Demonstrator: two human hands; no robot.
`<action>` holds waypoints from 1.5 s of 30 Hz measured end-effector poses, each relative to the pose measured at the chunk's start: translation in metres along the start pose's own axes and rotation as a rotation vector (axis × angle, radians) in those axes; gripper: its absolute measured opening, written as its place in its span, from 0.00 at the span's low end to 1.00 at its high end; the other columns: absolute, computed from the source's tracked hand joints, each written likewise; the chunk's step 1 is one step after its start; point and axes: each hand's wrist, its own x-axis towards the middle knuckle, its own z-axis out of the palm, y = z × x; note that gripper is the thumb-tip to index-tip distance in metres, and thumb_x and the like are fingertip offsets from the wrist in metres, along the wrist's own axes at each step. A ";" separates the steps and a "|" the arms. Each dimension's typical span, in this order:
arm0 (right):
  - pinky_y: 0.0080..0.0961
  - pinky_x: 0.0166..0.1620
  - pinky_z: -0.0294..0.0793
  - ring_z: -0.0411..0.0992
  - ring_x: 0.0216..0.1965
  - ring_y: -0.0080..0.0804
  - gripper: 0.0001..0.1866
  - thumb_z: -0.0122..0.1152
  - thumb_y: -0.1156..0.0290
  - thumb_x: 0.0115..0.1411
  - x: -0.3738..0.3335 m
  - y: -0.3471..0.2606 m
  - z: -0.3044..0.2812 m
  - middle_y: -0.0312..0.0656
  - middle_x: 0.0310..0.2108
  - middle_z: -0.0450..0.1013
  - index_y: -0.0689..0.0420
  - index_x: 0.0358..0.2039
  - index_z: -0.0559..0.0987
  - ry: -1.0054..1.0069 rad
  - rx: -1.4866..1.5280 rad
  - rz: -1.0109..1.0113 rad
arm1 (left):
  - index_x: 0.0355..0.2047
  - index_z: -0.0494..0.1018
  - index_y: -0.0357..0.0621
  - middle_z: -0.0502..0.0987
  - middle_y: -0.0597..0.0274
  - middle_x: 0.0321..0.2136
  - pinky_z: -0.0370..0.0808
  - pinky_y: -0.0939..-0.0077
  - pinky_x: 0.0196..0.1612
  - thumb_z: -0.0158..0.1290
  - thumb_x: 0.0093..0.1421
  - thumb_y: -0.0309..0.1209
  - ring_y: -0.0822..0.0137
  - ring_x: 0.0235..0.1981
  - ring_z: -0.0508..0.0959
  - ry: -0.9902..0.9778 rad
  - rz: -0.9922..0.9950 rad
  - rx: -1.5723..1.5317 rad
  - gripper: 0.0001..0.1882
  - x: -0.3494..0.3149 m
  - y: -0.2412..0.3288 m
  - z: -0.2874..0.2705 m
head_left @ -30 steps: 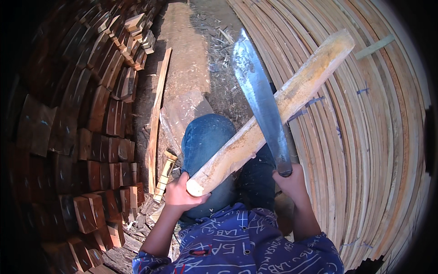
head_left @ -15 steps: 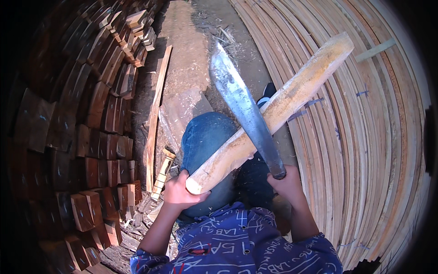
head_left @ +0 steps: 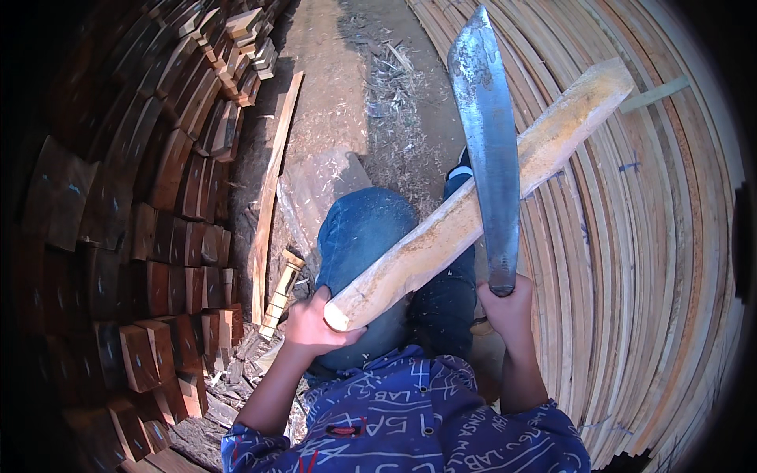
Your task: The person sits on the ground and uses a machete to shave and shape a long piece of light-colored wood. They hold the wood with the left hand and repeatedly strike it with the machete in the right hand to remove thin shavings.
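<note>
My left hand [head_left: 317,325] is wrapped round the near end of a long, pale, rough piece of wood [head_left: 426,251]. The piece slants up and to the right, passing over my left knee, its far end above the stacked strips. In my right hand [head_left: 509,309] is a machete [head_left: 490,150] with a broad, worn steel blade. Its handle is mostly hidden in my fist. The blade points away from me, tip at the top, and crosses in front of the wood; whether it touches the wood I cannot tell.
Stacked brown wooden blocks [head_left: 169,268] rise on the left. Long bent wood strips [head_left: 615,260] lie bundled on the right. A narrow plank [head_left: 272,197] and a short carved yellowish wooden piece [head_left: 282,296] lie left of my knee [head_left: 367,225]. Shavings [head_left: 394,87] litter the ground ahead.
The machete has swung up and to the right, its blade now closer to upright. My right hand has shifted slightly right. The wood has barely moved in my left hand.
</note>
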 end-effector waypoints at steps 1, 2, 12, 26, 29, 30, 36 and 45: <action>0.24 0.25 0.68 0.73 0.22 0.18 0.07 0.65 0.75 0.50 0.002 0.007 0.003 0.37 0.17 0.74 0.66 0.25 0.79 0.001 0.003 0.020 | 0.29 0.69 0.39 0.78 0.44 0.20 0.79 0.57 0.27 0.70 0.32 0.56 0.46 0.24 0.82 0.003 -0.013 0.005 0.36 0.000 0.002 -0.001; 0.24 0.24 0.68 0.73 0.22 0.18 0.07 0.65 0.75 0.50 -0.001 0.013 0.008 0.37 0.17 0.74 0.66 0.25 0.79 -0.018 -0.043 -0.016 | 0.30 0.69 0.39 0.78 0.44 0.20 0.79 0.57 0.27 0.70 0.32 0.56 0.46 0.24 0.82 0.003 -0.021 0.009 0.36 0.001 0.006 -0.002; 0.22 0.27 0.71 0.74 0.22 0.20 0.05 0.65 0.75 0.50 0.006 0.008 -0.004 0.37 0.18 0.75 0.64 0.27 0.81 -0.045 0.091 0.063 | 0.31 0.69 0.39 0.78 0.41 0.23 0.79 0.56 0.29 0.69 0.32 0.56 0.44 0.25 0.82 -0.028 -0.050 -0.021 0.37 -0.003 -0.001 0.001; 0.26 0.26 0.71 0.73 0.21 0.22 0.08 0.66 0.73 0.50 -0.006 -0.003 -0.003 0.41 0.17 0.73 0.64 0.28 0.80 -0.033 0.060 0.033 | 0.30 0.69 0.39 0.78 0.42 0.22 0.79 0.58 0.29 0.72 0.31 0.52 0.46 0.26 0.82 -0.041 -0.065 -0.033 0.35 -0.001 0.003 0.000; 0.25 0.26 0.70 0.71 0.21 0.20 0.08 0.66 0.73 0.51 0.001 0.009 -0.004 0.40 0.17 0.72 0.65 0.29 0.80 -0.001 0.068 0.001 | 0.29 0.69 0.39 0.78 0.43 0.22 0.79 0.58 0.29 0.72 0.31 0.52 0.46 0.26 0.82 -0.038 -0.056 -0.011 0.35 0.001 0.005 -0.001; 0.24 0.26 0.70 0.71 0.21 0.19 0.08 0.65 0.74 0.51 0.000 0.011 -0.001 0.39 0.17 0.72 0.65 0.29 0.80 0.007 0.022 -0.055 | 0.29 0.69 0.39 0.78 0.43 0.22 0.79 0.58 0.29 0.72 0.31 0.52 0.46 0.26 0.82 -0.036 -0.052 0.001 0.35 0.002 0.006 -0.001; 0.21 0.25 0.68 0.69 0.21 0.16 0.07 0.65 0.74 0.52 0.003 0.008 -0.009 0.37 0.17 0.72 0.65 0.27 0.79 -0.042 -0.015 -0.065 | 0.31 0.68 0.38 0.78 0.44 0.22 0.79 0.61 0.31 0.72 0.31 0.45 0.48 0.28 0.83 -0.081 -0.117 0.010 0.33 0.000 0.009 -0.008; 0.25 0.25 0.69 0.71 0.20 0.20 0.08 0.67 0.72 0.51 0.002 0.003 -0.002 0.39 0.17 0.73 0.65 0.27 0.80 -0.052 0.028 -0.020 | 0.29 0.69 0.39 0.78 0.43 0.23 0.79 0.58 0.30 0.72 0.31 0.51 0.47 0.28 0.83 -0.029 -0.070 -0.028 0.34 0.000 0.004 0.000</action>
